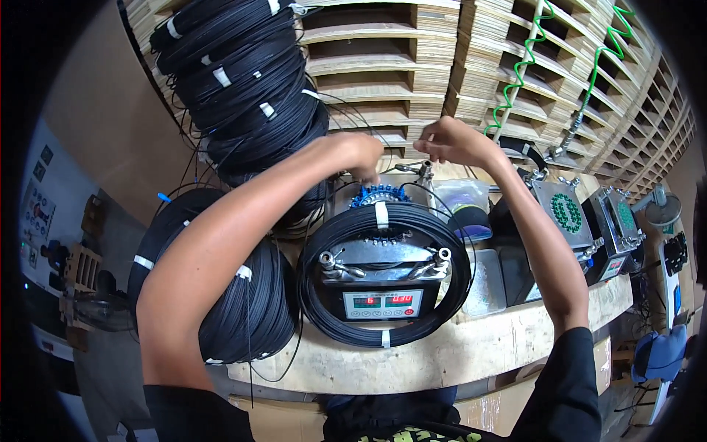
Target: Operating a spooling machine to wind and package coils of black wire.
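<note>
Cable coil loops around the control panel — apparently keeping its ends near the blue-fitted ring — while left hand and right hand hover with fingers curled, whether gripping anything cannot be told.

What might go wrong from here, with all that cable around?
The tied black coil loops around the lit control panel, so it might snag on the metal knobs beside it. The left hand is close to the ring of blue parts; fingers could perhaps get pinched if those parts move. The tall stack of black coils looks uneven, so it might shift if a strand were pulled.
</note>
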Demonstrator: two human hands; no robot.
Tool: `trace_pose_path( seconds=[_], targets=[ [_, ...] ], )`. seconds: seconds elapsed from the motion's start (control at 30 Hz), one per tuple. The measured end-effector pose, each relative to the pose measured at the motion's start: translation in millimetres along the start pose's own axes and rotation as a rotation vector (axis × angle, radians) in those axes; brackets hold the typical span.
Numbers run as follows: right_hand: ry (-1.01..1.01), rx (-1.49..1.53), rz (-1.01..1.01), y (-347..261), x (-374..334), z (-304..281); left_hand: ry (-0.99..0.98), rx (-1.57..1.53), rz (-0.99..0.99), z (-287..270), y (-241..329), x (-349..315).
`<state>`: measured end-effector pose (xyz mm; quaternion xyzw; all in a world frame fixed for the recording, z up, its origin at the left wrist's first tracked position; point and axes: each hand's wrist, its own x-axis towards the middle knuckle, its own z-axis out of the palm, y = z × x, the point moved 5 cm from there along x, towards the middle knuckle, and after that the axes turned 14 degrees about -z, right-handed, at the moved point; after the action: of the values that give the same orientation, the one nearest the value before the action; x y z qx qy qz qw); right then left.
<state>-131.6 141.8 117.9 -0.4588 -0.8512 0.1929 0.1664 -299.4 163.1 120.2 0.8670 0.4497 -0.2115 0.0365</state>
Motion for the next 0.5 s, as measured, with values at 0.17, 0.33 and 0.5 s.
trace_pose_path(
  seconds=[0.17,0.33,0.5],
  targets=[
    [-0.359,-0.061,0.422,14.0,42.2,47.7,-0.103,-0.164,0.186,28.9,-26.6,41.5],
    [-0.281,0.245,0.657,63.4,35.9,53.5,-0.227,-0.324,0.204,37.8,-23.7,52.6],
    [0.031,0.621,0.543,90.1,3.0,64.3,-0.265,-0.401,0.185,46.2,-31.5,66.8]
  ],
)
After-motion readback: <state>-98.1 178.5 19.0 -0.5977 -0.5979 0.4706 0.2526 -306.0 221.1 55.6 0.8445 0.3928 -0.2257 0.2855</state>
